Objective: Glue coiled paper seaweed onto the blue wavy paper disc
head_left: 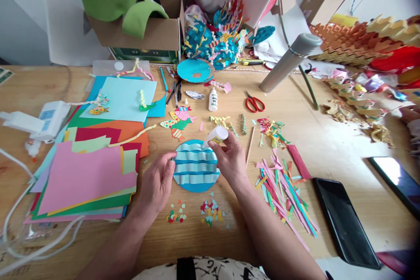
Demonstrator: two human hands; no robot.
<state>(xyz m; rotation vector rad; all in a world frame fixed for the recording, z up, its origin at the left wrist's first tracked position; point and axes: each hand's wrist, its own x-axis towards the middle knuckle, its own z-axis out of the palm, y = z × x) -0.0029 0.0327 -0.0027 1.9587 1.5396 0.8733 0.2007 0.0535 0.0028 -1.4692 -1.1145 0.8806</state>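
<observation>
A round blue paper disc lies on the table before me, with wavy pale-blue paper strips across it. My left hand grips the disc's left edge between thumb and fingers. In my right hand is a white glue bottle, tilted with its nozzle down at the disc's upper right edge. Small paper dots and paper triangles lie in little heaps on my side of the disc. Just beyond it are several paper fish and twisted paper pieces.
Stacked coloured paper and a white power strip occupy the left. To the right are paper strips, a black phone and red-handled scissors. A second glue bottle, a grey flask and a cardboard box stand farther back.
</observation>
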